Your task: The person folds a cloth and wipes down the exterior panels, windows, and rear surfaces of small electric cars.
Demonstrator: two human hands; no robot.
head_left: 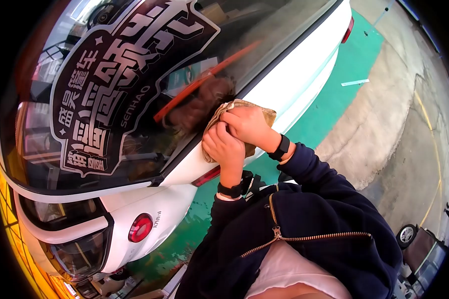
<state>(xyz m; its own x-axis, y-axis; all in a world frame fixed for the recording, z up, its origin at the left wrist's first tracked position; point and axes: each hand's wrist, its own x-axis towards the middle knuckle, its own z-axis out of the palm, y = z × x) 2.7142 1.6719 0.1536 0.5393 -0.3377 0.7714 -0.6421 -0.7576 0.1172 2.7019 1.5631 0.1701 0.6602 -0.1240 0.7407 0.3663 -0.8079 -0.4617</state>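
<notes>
A folded brown cloth (269,115) is pressed against the white car body (294,70), right beside the lower edge of the dark window (184,119). My left hand (224,146) grips the cloth's near left part, fingers bent over it. Close against it, my right hand (252,124) is closed on the upper part of the same cloth, with its knuckles bent. The two hands touch or nearly touch. Black bands circle both wrists. Part of the cloth is hidden beneath my fingers.
A large sticker (110,94) with Chinese characters and "SENHAO" covers much of the glass. Below, a small white vehicle (119,209) has a round red tail light (140,227). A green floor strip (351,65) borders grey concrete (384,119). A wheel (406,235) stands at lower right.
</notes>
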